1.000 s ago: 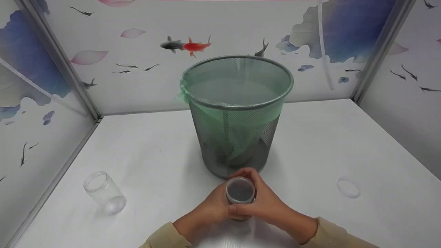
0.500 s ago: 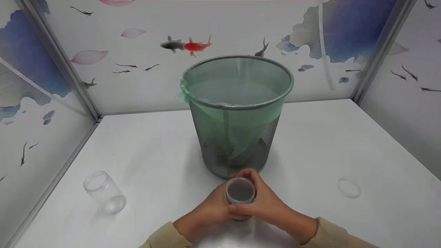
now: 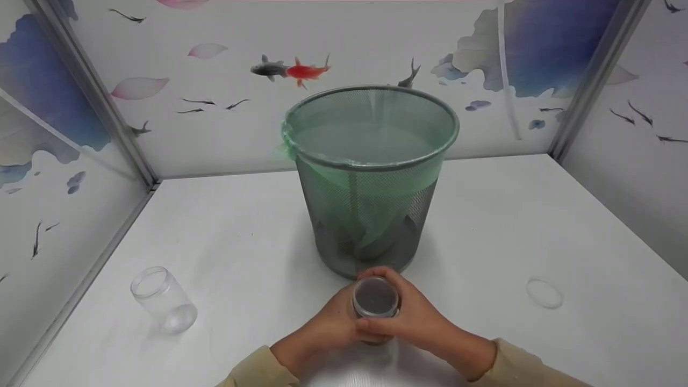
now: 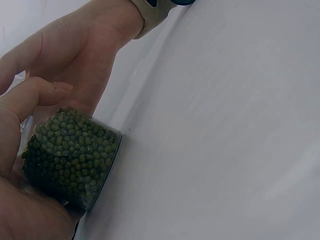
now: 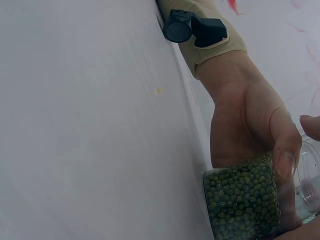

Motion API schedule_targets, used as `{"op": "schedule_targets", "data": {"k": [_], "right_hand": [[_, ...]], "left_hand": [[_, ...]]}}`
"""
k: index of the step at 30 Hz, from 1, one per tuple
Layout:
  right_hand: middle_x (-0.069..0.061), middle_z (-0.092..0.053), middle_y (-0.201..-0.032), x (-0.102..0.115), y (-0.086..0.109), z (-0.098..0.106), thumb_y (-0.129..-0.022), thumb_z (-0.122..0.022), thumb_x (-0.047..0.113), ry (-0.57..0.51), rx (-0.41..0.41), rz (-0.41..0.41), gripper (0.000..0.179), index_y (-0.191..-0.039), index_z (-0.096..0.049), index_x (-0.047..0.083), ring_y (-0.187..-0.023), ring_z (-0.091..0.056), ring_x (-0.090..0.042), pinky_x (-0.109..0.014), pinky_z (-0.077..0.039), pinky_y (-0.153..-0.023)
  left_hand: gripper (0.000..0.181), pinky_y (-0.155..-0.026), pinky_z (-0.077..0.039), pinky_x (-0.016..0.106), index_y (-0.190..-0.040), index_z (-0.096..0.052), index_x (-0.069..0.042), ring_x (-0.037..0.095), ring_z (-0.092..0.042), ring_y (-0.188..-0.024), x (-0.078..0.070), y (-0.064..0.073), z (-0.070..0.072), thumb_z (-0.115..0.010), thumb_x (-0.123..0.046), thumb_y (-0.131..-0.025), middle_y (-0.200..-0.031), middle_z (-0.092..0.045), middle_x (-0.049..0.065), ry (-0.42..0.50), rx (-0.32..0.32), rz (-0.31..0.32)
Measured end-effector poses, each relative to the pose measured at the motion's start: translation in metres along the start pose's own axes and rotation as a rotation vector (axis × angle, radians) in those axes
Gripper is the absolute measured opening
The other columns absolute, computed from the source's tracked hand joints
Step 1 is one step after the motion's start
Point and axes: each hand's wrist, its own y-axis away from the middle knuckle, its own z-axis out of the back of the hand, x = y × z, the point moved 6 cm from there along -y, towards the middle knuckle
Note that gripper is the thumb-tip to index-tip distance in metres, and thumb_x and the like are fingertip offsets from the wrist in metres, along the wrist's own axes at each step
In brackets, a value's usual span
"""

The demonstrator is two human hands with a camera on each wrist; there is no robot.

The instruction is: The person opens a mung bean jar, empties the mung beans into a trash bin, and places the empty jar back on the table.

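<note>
Both hands hold a clear jar of green mung beans [image 4: 70,155] low at the table, in front of the bin. In the head view its round mouth [image 3: 375,296] faces up and looks dark grey; whether a lid covers it I cannot tell. My left hand [image 3: 334,321] grips the jar's body from the left. Higher up, my right hand [image 3: 416,312] curls around the rim, thumb in front and fingers behind. In the right wrist view, beans fill the lower part [image 5: 242,200], and the left thumb [image 5: 286,162] lies along the side.
A grey mesh bin [image 3: 371,215] with a green liner stands behind the hands. At the left, an empty clear jar [image 3: 166,303] stands without a lid. A thin clear ring or lid [image 3: 544,293] lies at the right. Printed panels [image 3: 215,134] border the white table [image 3: 510,226].
The right hand's fingers behind the jar's rim have shifted slightly and lie a little lower. The jar, left hand and other things stay in place.
</note>
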Motion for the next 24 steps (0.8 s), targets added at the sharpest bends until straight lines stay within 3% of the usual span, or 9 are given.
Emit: {"op": "schedule_targets", "data": {"k": [8,14,24], "right_hand": [[-0.010,-0.060,-0.143,0.0007,0.0002,0.0004,-0.083,-0.093,0.027,0.016,-0.003,0.003,0.069,-0.140,-0.058,0.010,-0.131,-0.054,-0.026,-0.052,-0.038,-0.112],[-0.009,-0.060,-0.144,0.0009,0.0006,0.0011,-0.082,-0.094,0.026,0.019,-0.013,0.008,0.075,-0.143,-0.055,0.009,-0.132,-0.054,-0.026,-0.051,-0.038,-0.112],[-0.010,-0.060,-0.145,-0.0009,0.0005,0.0035,-0.080,-0.096,0.024,-0.008,-0.044,0.032,0.080,-0.140,-0.046,0.006,-0.135,-0.054,-0.025,-0.030,-0.039,-0.113]], "left_hand": [[0.080,-0.112,-0.044,0.035,-0.151,-0.052,-0.013,0.015,-0.056,-0.128,-0.0021,0.0001,-0.0007,-0.091,-0.011,-0.081,-0.141,-0.060,-0.001,-0.051,0.010,-0.011],[0.081,-0.112,-0.043,0.035,-0.152,-0.051,-0.013,0.015,-0.055,-0.130,-0.0032,0.0009,-0.0005,-0.091,-0.008,-0.081,-0.142,-0.059,-0.001,-0.039,0.011,-0.005],[0.080,-0.113,-0.043,0.036,-0.153,-0.051,-0.016,0.016,-0.056,-0.130,-0.0010,0.0006,-0.0003,-0.091,-0.012,-0.083,-0.142,-0.060,-0.002,-0.007,0.016,0.001]]}}
